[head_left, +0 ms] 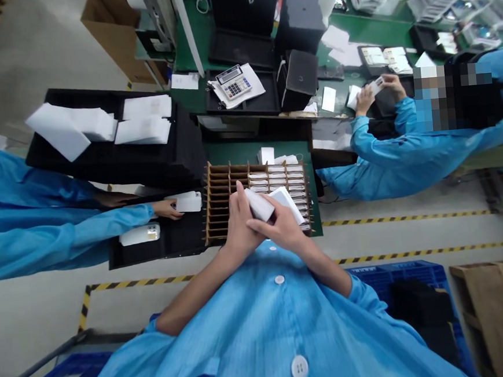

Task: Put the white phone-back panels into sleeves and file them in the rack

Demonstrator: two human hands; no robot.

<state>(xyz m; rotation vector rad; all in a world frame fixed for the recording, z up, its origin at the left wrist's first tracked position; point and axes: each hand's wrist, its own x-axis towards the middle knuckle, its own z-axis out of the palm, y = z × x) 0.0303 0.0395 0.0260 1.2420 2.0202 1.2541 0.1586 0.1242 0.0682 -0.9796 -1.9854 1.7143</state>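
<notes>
My left hand (pixel 238 221) and my right hand (pixel 284 225) meet in front of my chest over a divided cardboard box. Between them is a small white block, perhaps a stack of thin flat pieces (pixel 259 204); its kind is unclear. The left fingers lie straight along its left side, while the right thumb and fingers close round its lower right. Behind my right fingers shows a white flat sheet (pixel 288 203); I cannot tell whether it is held or lies on the box. In the divided box (pixel 211 200), white flat pieces fill many right-hand slots; dark gaps show on the left.
At left, a co-worker's hand (pixel 168 209) touches a white phone case (pixel 188 202) over a black tray (pixel 181 240). Stacked black trays (pixel 187 141) stand behind it. Another person's hands (pixel 364 99) hold a white piece at right. A calculator (pixel 235 84) lies on the far bench.
</notes>
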